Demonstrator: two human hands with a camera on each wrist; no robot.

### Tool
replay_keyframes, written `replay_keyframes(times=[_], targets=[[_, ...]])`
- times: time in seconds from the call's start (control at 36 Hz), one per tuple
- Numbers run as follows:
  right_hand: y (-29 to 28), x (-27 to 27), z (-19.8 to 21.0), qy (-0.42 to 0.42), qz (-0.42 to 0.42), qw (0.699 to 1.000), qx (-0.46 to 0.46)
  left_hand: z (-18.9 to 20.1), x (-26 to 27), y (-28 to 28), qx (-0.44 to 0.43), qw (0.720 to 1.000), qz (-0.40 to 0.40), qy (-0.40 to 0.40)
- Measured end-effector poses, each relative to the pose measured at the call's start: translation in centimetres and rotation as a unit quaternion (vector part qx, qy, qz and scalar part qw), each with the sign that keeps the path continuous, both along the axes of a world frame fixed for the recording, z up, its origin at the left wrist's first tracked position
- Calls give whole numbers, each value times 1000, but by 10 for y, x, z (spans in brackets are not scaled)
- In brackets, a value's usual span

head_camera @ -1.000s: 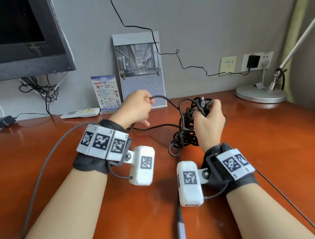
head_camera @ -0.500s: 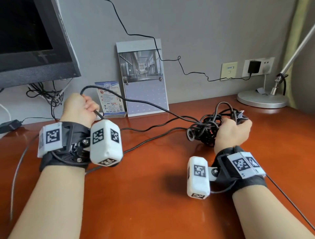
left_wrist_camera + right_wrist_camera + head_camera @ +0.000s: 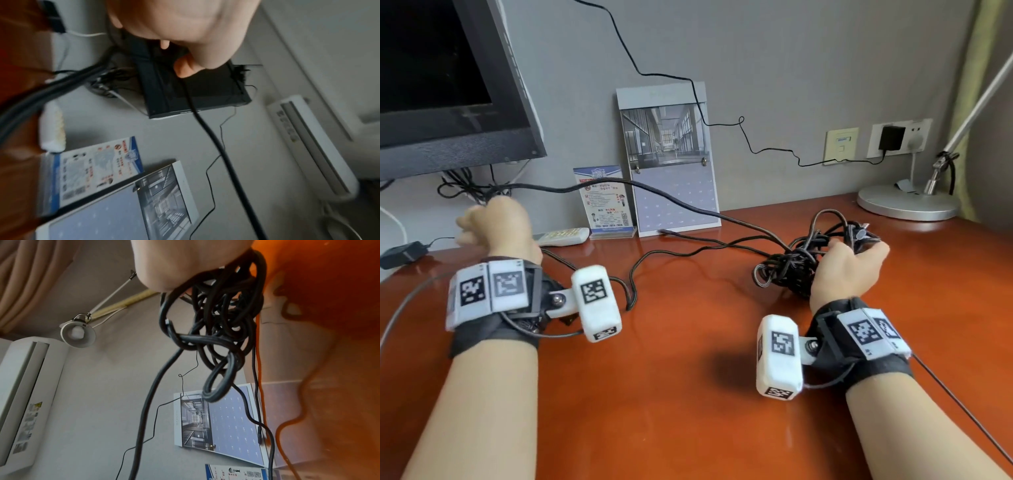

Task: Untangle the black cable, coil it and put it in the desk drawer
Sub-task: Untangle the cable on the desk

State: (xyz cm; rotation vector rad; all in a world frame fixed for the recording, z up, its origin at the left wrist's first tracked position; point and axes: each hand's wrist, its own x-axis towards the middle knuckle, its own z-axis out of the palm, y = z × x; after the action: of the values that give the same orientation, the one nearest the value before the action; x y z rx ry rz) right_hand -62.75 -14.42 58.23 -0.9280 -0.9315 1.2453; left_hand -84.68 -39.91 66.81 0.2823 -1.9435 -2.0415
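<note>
Since the previous frame, the left hand (image 3: 494,222) was found carried further left and back toward the monitor (image 3: 448,85), a longer strand being drawn out. Its fingers were observed curled round the black cable (image 3: 794,263), the strand running raised across to the tangle. The right hand (image 3: 847,270) was seen resting on the tabletop (image 3: 688,394) at the right, knuckles up, fingers closed round the knotted bundle. Slack loops were noted lying on the tabletop between both hands.
</note>
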Motion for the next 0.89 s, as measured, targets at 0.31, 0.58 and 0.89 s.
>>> replay_keyframes(times=[0.31, 0.58, 0.89], targets=[[-12, -8, 2, -38, 19, 995, 88, 45, 95, 51, -181, 921, -227, 260], [-25, -9, 7, -23, 42, 988, 147, 3, 168, 116, -559, 651, -423, 292], [-28, -11, 7, -22, 53, 985, 162, -13, 159, 120, -646, 592, -396, 274]])
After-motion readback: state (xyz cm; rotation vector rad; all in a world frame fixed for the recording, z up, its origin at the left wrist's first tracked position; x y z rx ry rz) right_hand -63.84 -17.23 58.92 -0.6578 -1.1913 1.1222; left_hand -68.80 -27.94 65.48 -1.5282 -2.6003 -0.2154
